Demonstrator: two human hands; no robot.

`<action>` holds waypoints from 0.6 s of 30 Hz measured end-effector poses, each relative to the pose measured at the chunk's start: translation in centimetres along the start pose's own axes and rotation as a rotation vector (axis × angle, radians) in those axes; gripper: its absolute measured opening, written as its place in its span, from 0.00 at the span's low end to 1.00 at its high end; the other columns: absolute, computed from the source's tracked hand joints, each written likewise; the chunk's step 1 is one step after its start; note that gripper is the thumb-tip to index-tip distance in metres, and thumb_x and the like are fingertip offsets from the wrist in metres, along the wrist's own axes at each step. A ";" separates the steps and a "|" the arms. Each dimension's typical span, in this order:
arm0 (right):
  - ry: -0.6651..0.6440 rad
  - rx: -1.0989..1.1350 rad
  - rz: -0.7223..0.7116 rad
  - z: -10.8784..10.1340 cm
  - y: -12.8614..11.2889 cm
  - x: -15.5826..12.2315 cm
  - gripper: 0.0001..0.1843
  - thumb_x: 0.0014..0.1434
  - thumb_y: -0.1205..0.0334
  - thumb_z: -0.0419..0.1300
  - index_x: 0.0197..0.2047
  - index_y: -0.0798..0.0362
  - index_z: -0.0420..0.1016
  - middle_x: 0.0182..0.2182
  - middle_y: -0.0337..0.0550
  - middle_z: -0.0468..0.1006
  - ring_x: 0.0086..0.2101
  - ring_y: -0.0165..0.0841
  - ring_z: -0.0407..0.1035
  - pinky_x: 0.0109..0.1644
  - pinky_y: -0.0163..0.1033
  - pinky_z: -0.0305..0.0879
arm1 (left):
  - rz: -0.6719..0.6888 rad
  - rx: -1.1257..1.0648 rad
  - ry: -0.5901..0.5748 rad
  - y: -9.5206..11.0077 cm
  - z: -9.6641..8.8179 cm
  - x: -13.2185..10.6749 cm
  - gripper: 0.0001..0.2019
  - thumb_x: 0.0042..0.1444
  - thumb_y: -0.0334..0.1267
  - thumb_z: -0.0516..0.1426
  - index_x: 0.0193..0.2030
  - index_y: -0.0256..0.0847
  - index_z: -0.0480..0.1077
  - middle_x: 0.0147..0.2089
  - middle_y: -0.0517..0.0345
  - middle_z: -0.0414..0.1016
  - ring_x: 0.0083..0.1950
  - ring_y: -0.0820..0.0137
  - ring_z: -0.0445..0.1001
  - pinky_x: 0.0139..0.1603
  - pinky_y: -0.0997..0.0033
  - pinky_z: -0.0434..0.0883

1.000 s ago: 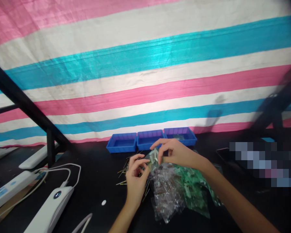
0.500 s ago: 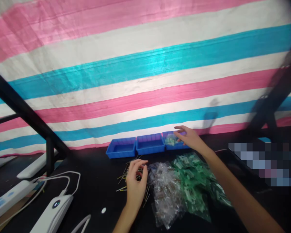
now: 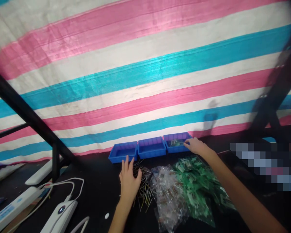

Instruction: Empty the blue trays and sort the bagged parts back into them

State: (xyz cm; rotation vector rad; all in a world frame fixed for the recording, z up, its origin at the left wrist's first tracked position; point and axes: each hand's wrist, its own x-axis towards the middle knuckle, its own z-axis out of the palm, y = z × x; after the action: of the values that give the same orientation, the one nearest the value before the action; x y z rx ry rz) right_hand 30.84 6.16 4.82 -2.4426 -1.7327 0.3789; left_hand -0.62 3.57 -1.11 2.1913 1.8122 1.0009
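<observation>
My left hand (image 3: pixel 129 183) is open, fingers spread, at the left side of a loose pile of thin metal pins (image 3: pixel 145 194). Its fingertips lie just before the left blue bin (image 3: pixel 123 152). Over the right edge of the right blue bin (image 3: pixel 177 148) is my right hand (image 3: pixel 197 146). Its fingers are bent and a little apart, and I see nothing held in them. A small clear-and-green packet (image 3: pixel 176 142) lies inside that bin. Nearer me are a heap of clear plastic packets (image 3: pixel 171 197) and a heap of green packets (image 3: pixel 196 187), beside the right forearm.
The middle blue bin (image 3: pixel 151 148) stands between the other two. At left are a white power strip (image 3: pixel 12 208), a white power bank (image 3: pixel 60 215) and cables. A small white disc (image 3: pixel 107 216) lies on the black table. Striped sheeting hangs behind, with dark frame bars (image 3: pixel 34 118).
My right hand has moved down and right, to the bin's edge. The packet lies lower in the right bin. My left hand has spread its fingers and shifted left, uncovering more pins.
</observation>
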 end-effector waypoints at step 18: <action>-0.044 -0.001 -0.060 -0.6 1.2 0.4 0.17 0.53 0.68 0.56 0.46 0.48 0.75 0.49 0.49 0.73 0.48 0.44 0.67 0.47 0.43 0.62 | 0.131 0.228 0.009 -1.2 0.5 0.8 0.23 0.55 0.39 0.50 0.59 0.38 0.59 0.66 0.43 0.51 0.66 0.53 0.50 0.57 0.50 0.59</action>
State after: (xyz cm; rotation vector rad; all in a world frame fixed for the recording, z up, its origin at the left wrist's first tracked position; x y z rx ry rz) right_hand 32.20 6.13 5.08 -2.3939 -1.8196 0.4283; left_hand -1.34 4.78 -1.75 2.4696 1.8924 0.8651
